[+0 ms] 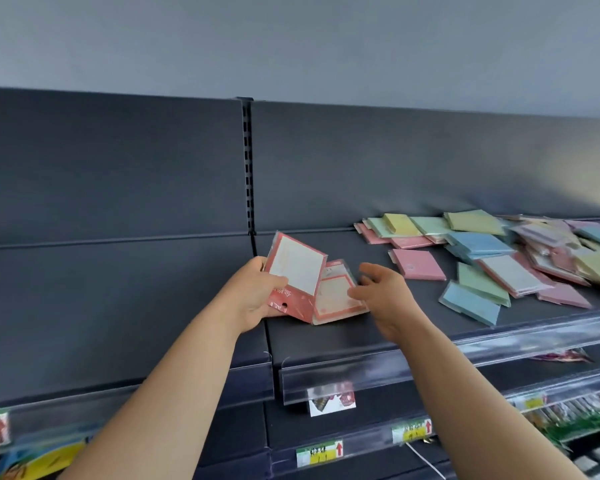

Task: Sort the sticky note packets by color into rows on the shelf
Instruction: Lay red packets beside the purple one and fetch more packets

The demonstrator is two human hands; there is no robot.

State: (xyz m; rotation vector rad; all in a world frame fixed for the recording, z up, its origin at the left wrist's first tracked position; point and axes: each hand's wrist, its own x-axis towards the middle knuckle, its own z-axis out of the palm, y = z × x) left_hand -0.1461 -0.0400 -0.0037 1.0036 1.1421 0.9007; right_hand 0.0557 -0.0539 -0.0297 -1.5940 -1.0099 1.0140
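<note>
Forearms are reaching to the shelf: the left hand is curling its fingers round a tilted red packet, and the right hand is holding its fingers spread beside a flat red packet, likely starting a red row.

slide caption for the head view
Left hand holds a red sticky note packet beside a second packet on the shelf; right hand open nearby.

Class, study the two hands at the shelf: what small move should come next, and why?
Probably the left hand should lay its tilted red packet down against the flat red packet on the shelf: their colours match, so a red row begins. The open right hand beside them could square them up.
</note>
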